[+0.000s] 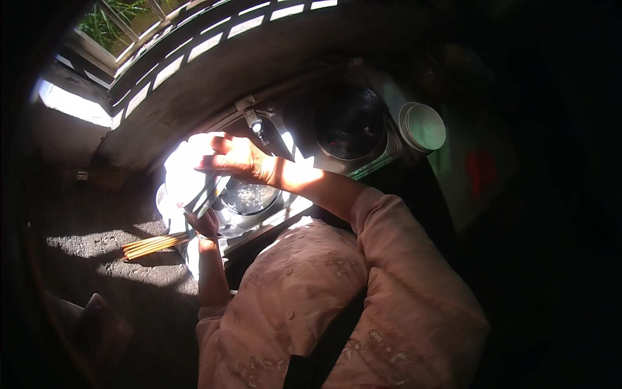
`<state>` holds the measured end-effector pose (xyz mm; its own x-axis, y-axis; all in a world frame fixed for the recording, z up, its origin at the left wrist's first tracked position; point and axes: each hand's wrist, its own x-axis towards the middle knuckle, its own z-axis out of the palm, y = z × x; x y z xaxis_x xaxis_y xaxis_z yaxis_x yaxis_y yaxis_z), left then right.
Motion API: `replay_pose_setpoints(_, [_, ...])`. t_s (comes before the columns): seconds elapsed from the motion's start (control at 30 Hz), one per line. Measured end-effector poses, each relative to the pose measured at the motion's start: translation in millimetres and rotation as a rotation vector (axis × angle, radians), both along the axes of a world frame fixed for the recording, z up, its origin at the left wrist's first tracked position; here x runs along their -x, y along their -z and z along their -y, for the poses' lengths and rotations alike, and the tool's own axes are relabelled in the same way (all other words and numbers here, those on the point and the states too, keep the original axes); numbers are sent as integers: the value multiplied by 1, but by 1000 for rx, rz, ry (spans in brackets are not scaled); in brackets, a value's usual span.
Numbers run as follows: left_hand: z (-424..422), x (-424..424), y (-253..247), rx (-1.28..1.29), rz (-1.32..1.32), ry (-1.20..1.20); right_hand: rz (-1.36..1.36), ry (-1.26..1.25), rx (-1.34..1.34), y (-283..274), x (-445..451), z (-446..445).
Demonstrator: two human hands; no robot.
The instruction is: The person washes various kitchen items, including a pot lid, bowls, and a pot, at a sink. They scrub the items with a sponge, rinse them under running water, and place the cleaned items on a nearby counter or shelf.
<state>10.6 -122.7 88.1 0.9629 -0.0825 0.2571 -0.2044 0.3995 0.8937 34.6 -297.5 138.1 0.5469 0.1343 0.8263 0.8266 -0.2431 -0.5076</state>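
Strong sunlight bleaches a white dish (184, 170), apparently a bowl or plate, perhaps more than one, at the left end of the sink. My right hand (238, 158) grips its upper right side, fingers curled over the edge. Below, my left hand (206, 224) holds the underside; its fingers are partly hidden by the dish. Beside my hands, a metal basin (250, 196) with water in it sits in the steel sink (272, 210). A bundle of chopsticks (153, 245) lies on the concrete counter, left of my left hand.
A tap (253, 120) rises behind the basin. A dark round pan (352, 129) occupies the sink's right side, with stacked white bowls (425, 127) beyond it. A red object (480, 170) lies in shadow. A barred window (131, 29) is at upper left.
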Motion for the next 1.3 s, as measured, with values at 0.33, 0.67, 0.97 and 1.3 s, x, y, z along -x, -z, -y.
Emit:
replay_pose_setpoints(0.33, [126, -31, 4, -506, -432, 383, -928, 138, -1113, 80, 45, 123])
replay_pose_setpoints(0.67, [334, -28, -1, -639, -452, 1059, -1095, 688, -830, 70, 196, 407])
replay_pose_setpoints(0.97, [476, 7, -4, -1065, 353, 864, -1301, 748, -558, 120, 211, 483])
replay_pose_setpoints(1.3, [555, 21, 12, -1306, 687, 958, -1576, 527, -510, 101, 191, 495])
